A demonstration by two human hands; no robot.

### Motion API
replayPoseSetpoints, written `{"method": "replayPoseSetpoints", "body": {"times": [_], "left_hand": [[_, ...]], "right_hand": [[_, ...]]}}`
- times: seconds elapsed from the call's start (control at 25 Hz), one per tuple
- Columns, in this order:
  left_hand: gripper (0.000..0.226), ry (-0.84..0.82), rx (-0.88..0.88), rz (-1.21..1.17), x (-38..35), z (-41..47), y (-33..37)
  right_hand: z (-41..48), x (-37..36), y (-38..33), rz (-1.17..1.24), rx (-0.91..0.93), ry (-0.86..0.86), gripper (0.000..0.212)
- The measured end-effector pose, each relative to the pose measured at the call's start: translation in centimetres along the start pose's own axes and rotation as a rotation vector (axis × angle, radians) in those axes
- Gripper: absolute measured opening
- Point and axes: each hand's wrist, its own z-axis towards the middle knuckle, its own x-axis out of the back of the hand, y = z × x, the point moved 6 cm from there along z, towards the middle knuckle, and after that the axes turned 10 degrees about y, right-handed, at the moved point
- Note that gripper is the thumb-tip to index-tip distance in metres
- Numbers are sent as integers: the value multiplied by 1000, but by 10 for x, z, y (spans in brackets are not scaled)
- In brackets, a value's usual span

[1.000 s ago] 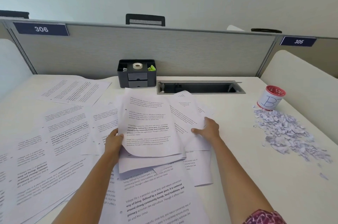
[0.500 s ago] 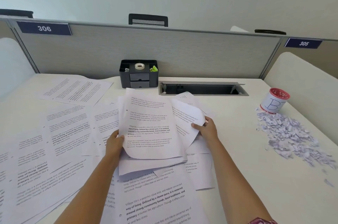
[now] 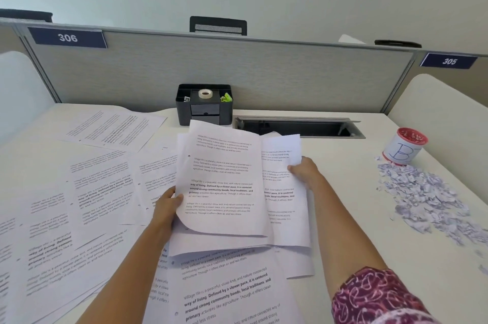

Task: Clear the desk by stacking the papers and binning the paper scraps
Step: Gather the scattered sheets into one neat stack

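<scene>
papers half gathered, scraps not touched yet

the left hand (image 3: 166, 204) has its grip closed on the left edge of a small bundle of papers (image 3: 224, 178), held up just in front of the black box (image 3: 204, 104). the right hand (image 3: 303, 169) has its grip pinched on one more sheet (image 3: 281, 165), in front of the black box and a bit to its right. many loose papers (image 3: 92, 191) lie flat to the left of the black box. the paper scraps (image 3: 427, 202) sit in a heap far right of the black box, by the red cup (image 3: 404, 145).

the bundle's bottom corner curls and the sheets do not line up. i think one may slip or fold if they are pushed together fast. a wide right elbow could knock scraps off the worktop (image 3: 356, 218) edge. the open slot (image 3: 298, 126) just right of the black box could catch a corner. the bare room is right of the black box, before the heap.
</scene>
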Motion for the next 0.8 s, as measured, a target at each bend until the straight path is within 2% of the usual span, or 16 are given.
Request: {"method": "replayPoseSetpoints", "body": {"times": [0.12,0.16,0.24,0.32,0.52,0.8], "left_hand": [[32,19,-15,46,-1,8,-4],[32,18,-18,59,-2,10,-5],[32,29,-31,91,-3,12,-7],[32,41,-38,121,-5,10,-6],[37,57,-39,151,-7,7,-6],[35,66,-40,149,-6,5,-6]], "right_hand": [[2,-13,-6,-277,88,58,52],[-1,-14,-4,-323,60,111,60],[-5,-13,3,-331,-33,192,71],[-5,-14,5,-323,-81,195,76],[-2,-16,4,-311,-116,160,73],[-8,-16,0,-339,-74,234,72]]}}
